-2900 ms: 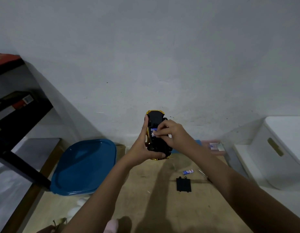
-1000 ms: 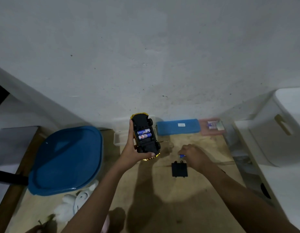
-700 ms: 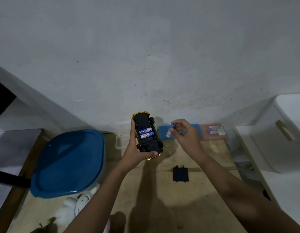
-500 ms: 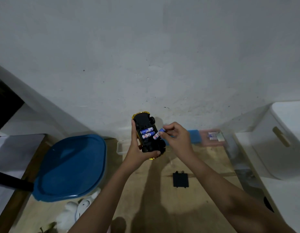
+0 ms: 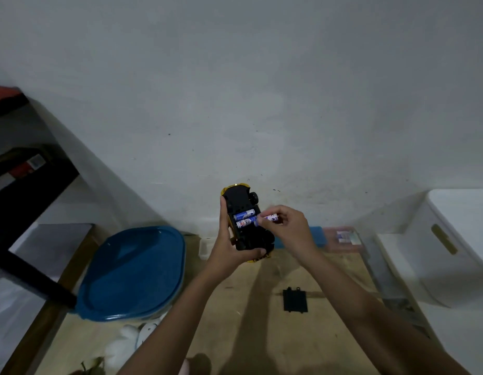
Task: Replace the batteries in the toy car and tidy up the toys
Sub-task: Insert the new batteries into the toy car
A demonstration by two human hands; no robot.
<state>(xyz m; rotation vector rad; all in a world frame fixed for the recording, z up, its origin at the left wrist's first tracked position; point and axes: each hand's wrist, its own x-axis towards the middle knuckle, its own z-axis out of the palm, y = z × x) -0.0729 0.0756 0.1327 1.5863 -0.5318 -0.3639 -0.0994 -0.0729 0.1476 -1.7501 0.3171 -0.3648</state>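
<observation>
My left hand [image 5: 229, 246] holds a yellow toy car [image 5: 241, 201] upside down above the wooden table [image 5: 262, 334], its black underside facing me. Two blue-and-white batteries [image 5: 244, 218] lie in the open compartment. My right hand [image 5: 289, 228] pinches a third battery [image 5: 267, 219] by its end, right at the compartment's edge beside the other two. The black battery cover [image 5: 295, 299] lies flat on the table below my hands.
A blue-lidded tub [image 5: 132, 272] stands at the left, with a white plush toy [image 5: 126, 345] in front of it. A blue box [image 5: 317, 236] and a pink battery pack [image 5: 344, 238] sit by the wall. A white bin [image 5: 451, 239] is at the right, a black shelf [image 5: 26, 190] at the left.
My right hand picked a battery off the table near the cover, lifted it and brought it to the car's open compartment. The left hand kept the car raised.
</observation>
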